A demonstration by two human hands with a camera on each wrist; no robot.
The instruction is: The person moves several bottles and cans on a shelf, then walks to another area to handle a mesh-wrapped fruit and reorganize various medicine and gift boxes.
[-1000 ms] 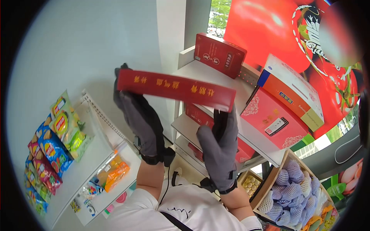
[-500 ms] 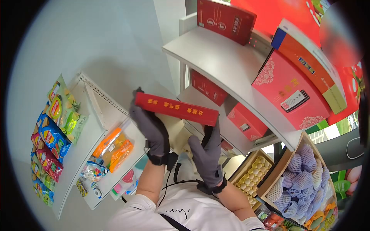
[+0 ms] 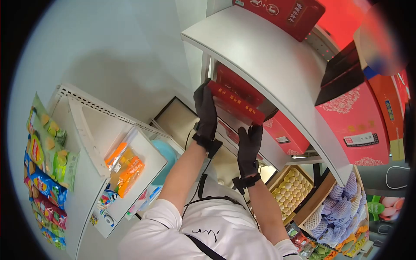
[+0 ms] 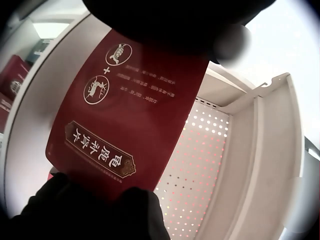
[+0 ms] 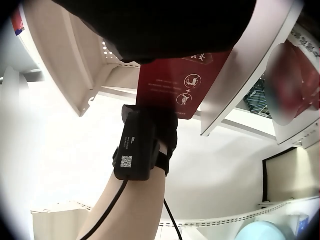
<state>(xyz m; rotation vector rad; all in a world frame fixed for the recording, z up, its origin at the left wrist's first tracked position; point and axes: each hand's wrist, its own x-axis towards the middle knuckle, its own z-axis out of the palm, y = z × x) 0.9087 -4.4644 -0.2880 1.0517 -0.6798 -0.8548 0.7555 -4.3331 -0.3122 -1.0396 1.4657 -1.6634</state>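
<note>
Both gloved hands hold a flat dark red box point(image 3: 234, 105), its narrow side with gold lettering toward the head camera. The left hand point(image 3: 205, 110) grips its left end; the right hand point(image 3: 250, 145) is at its right end, partly hidden by it. On the box's broad face point(image 4: 125, 110), the left wrist view shows turtle and deer emblems and a label. In the head view, the held box overlaps another red box point(image 3: 240, 84) in the lower shelf bay. The right wrist view shows the left hand point(image 5: 155, 120) around the box's end.
Above is a white shelf point(image 3: 260, 47) carrying a red box point(image 3: 286, 15) and a pink box point(image 3: 355, 125). Another pink box point(image 3: 288, 136) sits below. Eggs point(image 3: 291, 188) and net-wrapped fruit point(image 3: 338, 212) stand right; chip bags point(image 3: 47, 147) on a rack left.
Both hands have lowered the red box from above the upper shelf's level to the lower bay, its right end tilting down more. The head view has shifted, bringing the shelves closer.
</note>
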